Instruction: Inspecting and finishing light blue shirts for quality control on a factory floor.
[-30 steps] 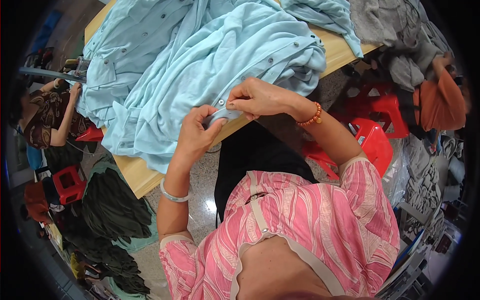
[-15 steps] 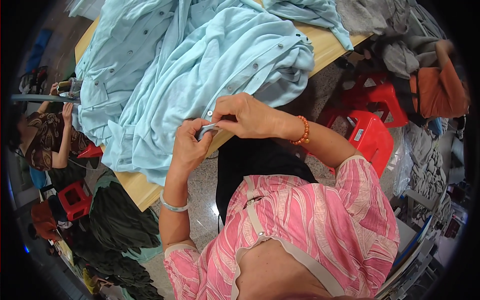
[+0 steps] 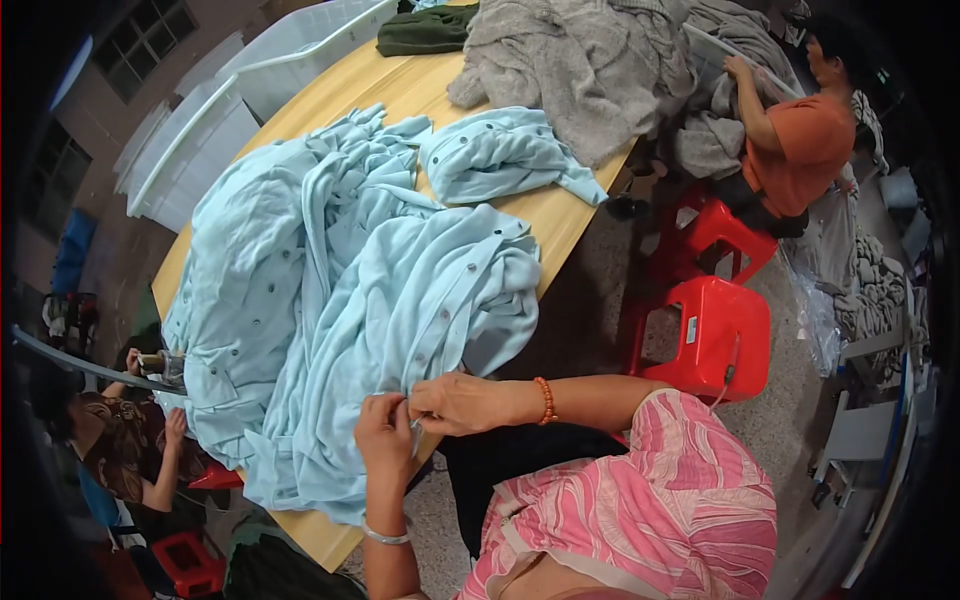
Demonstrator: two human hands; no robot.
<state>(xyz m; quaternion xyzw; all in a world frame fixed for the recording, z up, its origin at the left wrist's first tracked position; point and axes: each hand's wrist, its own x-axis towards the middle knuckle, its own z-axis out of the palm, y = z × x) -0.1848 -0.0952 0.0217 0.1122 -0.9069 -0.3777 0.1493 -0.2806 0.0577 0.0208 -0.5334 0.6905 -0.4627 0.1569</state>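
Observation:
A light blue cardigan [image 3: 375, 310] with a row of dark buttons lies bunched on the table, its near end reaching my hands. My left hand [image 3: 385, 435], a pale bangle at the wrist, is closed in a pinch on the edge of this cardigan. Its fingertips meet those of my right hand [image 3: 455, 402], also pinched, with an orange bead bracelet behind it. Whatever the right fingertips hold is hidden. Both hands are at the table's near edge. More light blue buttoned knitwear [image 3: 245, 240] is heaped to the left, and a smaller folded piece [image 3: 500, 155] lies farther back.
The wooden table [image 3: 570, 220] also bears a grey knit pile [image 3: 580, 70] and a dark green garment [image 3: 425, 30]. White plastic bins [image 3: 190, 150] stand beyond its left edge. Red stools [image 3: 715, 335] are at my right. One co-worker [image 3: 800, 150] handles grey knits; another [image 3: 120, 450] sits left.
The view has tilted up, bringing the table's far end and the bins into sight. My hands remain pinched together; the bit of blue cloth between them no longer shows clearly.

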